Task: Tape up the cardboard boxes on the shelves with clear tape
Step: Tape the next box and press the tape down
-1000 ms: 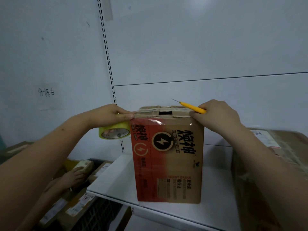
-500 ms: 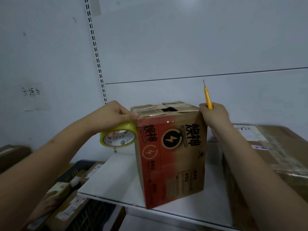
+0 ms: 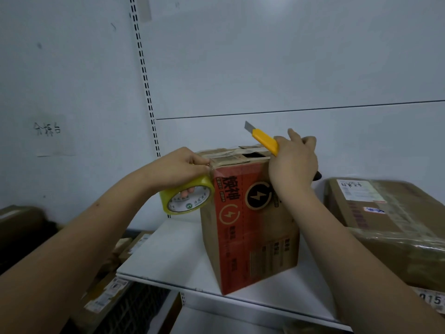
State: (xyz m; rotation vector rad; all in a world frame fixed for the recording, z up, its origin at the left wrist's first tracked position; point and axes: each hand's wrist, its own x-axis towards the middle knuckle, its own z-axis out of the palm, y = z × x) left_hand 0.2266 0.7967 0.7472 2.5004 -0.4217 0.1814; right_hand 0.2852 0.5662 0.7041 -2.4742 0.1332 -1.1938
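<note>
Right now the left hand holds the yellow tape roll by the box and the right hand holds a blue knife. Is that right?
Not quite. The knife in the right hand is yellow, not blue, as the head view shows. The left hand does hold the yellow tape roll by the box.

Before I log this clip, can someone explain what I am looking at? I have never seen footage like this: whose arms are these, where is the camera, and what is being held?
There is no machine here. The camera sits on a person's head and looks forward and down, so both arms reaching in are theirs. The left hand grips a roll of tape with a yellowish rim, pressed against the top left corner of a red and brown cardboard box. The right hand holds a yellow utility knife, blade out, above the box's top, where the flaps show a gap. The box stands on a white shelf. A larger taped box sits to its right.
</note>
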